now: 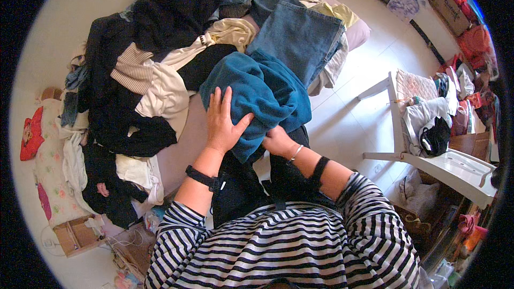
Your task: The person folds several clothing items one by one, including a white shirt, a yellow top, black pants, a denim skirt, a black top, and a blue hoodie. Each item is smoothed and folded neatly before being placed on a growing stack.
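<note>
A teal garment (257, 84) lies bunched before me, partly on the bed and partly above my lap. My left hand (225, 122) rests on its near left side, palm down, with the thumb spread from the fingers. At the garment's lower edge, my right hand (280, 141) is curled closed on the cloth; some of its fingertips are hidden. Folded blue jeans (299, 36) lie just beyond the teal cloth. To the left are a cream-white garment (166, 88), a striped beige piece (132, 68) and several black garments (112, 88).
The heap covers much of the bed (176, 164). A white chair (391, 108) with clothes on it stands on the tiled floor to the right. Bags and cardboard boxes (447, 10) line the right wall. An open wooden drawer (80, 235) is at lower left.
</note>
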`<action>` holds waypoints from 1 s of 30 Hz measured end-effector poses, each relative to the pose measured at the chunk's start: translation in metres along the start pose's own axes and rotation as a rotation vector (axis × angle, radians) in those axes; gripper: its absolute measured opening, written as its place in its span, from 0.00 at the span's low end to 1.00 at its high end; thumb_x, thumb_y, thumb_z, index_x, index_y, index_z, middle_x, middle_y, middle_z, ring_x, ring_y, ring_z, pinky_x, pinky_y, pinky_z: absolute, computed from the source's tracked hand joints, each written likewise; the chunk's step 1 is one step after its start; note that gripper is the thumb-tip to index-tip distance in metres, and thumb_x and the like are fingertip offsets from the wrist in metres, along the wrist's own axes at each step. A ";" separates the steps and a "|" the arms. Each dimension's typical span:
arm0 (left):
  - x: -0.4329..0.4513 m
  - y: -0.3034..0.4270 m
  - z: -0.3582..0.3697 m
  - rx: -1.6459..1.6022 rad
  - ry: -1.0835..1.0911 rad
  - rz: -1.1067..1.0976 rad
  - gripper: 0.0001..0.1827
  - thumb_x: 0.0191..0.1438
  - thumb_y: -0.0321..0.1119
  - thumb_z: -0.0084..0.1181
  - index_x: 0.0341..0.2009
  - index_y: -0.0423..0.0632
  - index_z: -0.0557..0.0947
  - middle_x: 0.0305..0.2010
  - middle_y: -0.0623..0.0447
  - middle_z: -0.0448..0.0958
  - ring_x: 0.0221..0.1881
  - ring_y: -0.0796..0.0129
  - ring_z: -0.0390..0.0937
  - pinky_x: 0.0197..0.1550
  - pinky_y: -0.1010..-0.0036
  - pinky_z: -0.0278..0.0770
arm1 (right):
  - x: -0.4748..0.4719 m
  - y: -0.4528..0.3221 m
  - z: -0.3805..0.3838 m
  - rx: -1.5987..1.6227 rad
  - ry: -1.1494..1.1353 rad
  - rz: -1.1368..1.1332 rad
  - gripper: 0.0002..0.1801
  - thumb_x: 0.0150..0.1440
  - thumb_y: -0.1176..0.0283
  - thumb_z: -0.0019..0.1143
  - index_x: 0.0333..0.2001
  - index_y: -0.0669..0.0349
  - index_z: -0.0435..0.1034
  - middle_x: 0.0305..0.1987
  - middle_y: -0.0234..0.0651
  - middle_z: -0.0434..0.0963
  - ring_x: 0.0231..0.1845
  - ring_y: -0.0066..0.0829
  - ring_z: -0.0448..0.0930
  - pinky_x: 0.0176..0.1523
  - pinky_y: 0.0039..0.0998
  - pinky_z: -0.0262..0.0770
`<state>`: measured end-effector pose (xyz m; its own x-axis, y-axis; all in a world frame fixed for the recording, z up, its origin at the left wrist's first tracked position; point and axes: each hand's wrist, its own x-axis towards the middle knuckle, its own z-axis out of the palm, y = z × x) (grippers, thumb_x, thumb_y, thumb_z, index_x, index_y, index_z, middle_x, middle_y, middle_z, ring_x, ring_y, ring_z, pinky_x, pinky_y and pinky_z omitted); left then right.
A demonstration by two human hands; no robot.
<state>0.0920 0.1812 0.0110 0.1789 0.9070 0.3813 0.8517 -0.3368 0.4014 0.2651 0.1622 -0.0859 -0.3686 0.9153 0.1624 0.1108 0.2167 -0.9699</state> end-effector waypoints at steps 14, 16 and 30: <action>-0.004 0.031 0.070 0.120 -0.252 -0.002 0.54 0.48 0.65 0.60 0.71 0.51 0.55 0.76 0.39 0.43 0.75 0.38 0.41 0.69 0.39 0.42 | 0.041 -0.070 -0.097 -0.498 0.438 -0.170 0.23 0.56 0.67 0.60 0.53 0.65 0.69 0.50 0.48 0.76 0.53 0.51 0.75 0.55 0.40 0.73; -0.005 0.027 0.069 0.116 -0.283 -0.013 0.53 0.48 0.65 0.59 0.71 0.51 0.56 0.76 0.39 0.43 0.75 0.39 0.42 0.70 0.40 0.42 | 0.066 -0.060 -0.083 -0.656 0.393 -0.099 0.23 0.56 0.60 0.59 0.49 0.65 0.69 0.47 0.51 0.77 0.50 0.52 0.76 0.53 0.43 0.74; -0.011 0.007 0.062 0.158 -0.201 -0.048 0.48 0.52 0.62 0.58 0.71 0.57 0.56 0.77 0.40 0.43 0.76 0.43 0.42 0.68 0.37 0.45 | 0.067 -0.022 -0.087 -0.701 0.456 0.356 0.24 0.57 0.52 0.59 0.43 0.62 0.64 0.35 0.57 0.79 0.40 0.60 0.79 0.42 0.50 0.74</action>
<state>0.1266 0.1844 -0.0421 0.2171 0.9583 0.1860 0.9252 -0.2628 0.2737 0.3181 0.2479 -0.0379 0.1790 0.9810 0.0748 0.7392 -0.0839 -0.6682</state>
